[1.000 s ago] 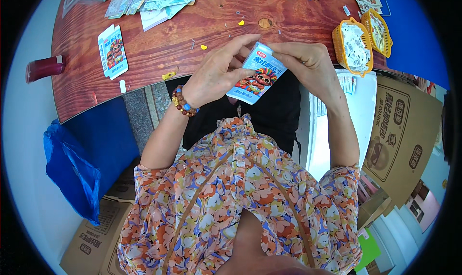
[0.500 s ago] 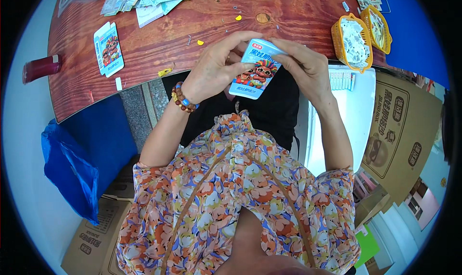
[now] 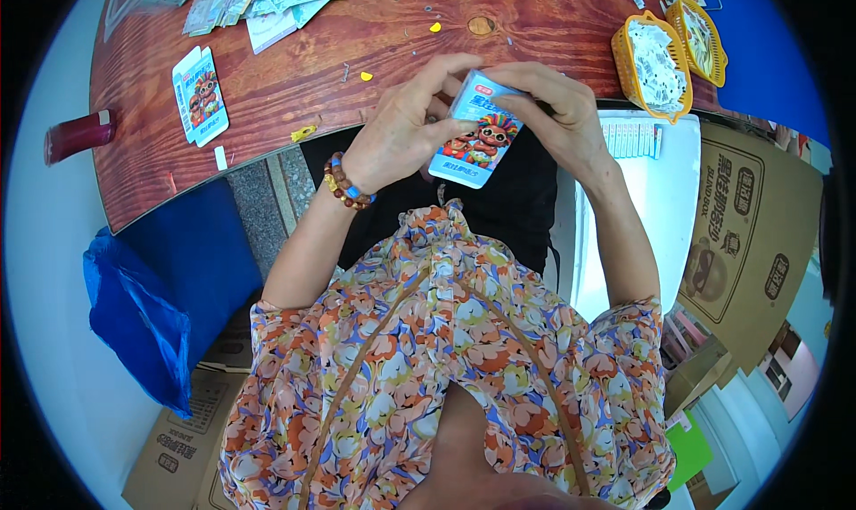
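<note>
A small blue-and-white printed carton (image 3: 474,153) with a colourful cartoon figure is held over my lap, just off the table's near edge. My left hand (image 3: 403,125) grips its left side, thumb across the printed front and fingers behind. At the carton's top end, my right hand (image 3: 563,122) pinches the upper right corner with thumb and bent fingers. The fingers partly cover the top edge, so I cannot tell whether its flap is closed. A second carton (image 3: 203,102) of the same print lies flat on the table's left side.
On the wood-grain table (image 3: 285,82) lie a pile of printed sheets (image 3: 267,6) and yellow scraps. Two yellow baskets (image 3: 635,73) of small packets stand at the right. A white tray (image 3: 673,185) with a row of slim boxes (image 3: 633,140) sits beside cardboard cartons (image 3: 758,234).
The held carton has tilted slightly, and my right fingers have shifted over its top end. Both hands keep hold of it. The whole view has shifted slightly.
</note>
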`<state>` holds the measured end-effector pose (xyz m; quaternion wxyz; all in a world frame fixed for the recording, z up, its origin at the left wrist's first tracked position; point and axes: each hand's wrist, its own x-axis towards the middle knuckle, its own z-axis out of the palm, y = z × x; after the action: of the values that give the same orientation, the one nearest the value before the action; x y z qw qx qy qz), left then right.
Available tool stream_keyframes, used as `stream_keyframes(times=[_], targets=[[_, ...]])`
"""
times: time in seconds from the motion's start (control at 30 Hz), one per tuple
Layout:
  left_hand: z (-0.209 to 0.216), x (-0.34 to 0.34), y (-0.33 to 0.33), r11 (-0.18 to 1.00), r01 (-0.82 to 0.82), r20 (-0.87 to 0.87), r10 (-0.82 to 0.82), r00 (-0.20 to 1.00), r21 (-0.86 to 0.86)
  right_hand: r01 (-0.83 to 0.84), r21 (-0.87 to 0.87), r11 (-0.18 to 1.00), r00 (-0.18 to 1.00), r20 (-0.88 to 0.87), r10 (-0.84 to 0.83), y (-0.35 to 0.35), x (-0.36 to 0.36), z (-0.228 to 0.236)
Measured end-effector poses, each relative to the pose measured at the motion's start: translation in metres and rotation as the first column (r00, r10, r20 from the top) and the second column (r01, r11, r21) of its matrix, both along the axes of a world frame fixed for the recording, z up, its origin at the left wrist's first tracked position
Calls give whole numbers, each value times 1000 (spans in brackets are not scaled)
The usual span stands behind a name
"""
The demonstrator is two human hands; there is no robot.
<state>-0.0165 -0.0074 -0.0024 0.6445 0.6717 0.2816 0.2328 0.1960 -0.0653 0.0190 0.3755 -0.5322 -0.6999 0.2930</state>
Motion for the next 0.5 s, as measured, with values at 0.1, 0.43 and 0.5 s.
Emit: stream_keyframes(times=[0.1,0.43,0.5], targets=[[-3,0,1,1000,-26,7,26,1000,3,-33,-22,999,998,-46,32,4,0,-2],[-4,-2,6,988,-61,122,79,989,-144,100,-153,983,970,-206,-131,-3,-8,-9],[-6,2,6,989,-65,126,83,989,-136,134,-121,984,962,-223,-159,-10,-4,-17]])
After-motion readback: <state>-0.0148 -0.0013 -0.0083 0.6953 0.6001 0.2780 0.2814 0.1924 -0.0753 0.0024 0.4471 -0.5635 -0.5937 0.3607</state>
